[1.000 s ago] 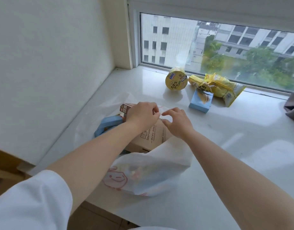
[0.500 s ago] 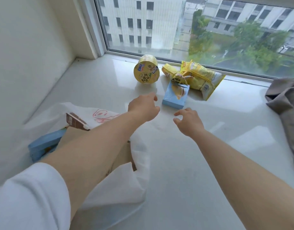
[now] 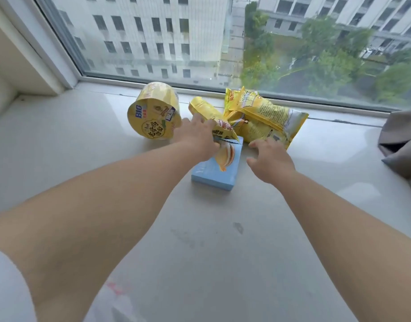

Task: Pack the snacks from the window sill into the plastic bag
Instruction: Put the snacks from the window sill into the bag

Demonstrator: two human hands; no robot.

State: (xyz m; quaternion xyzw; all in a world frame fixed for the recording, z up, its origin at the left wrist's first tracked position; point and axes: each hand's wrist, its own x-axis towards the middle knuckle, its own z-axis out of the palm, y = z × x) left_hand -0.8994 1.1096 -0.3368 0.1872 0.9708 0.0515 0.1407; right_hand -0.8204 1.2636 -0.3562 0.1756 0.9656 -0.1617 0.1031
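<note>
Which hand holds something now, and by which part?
The left hand grips the small yellow bag at its near lower end. The right hand holds nothing.

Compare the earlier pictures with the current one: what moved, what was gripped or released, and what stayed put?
Both hands left the plastic bag and reached forward to the snacks. The left hand now touches the small yellow packet; the right hand hovers open beside the blue box. The noodle cup and large yellow bag have not moved.

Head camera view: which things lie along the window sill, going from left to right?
Yellow noodle cup → small yellow snack bag → large yellow snack bag → grey cloth.
</note>
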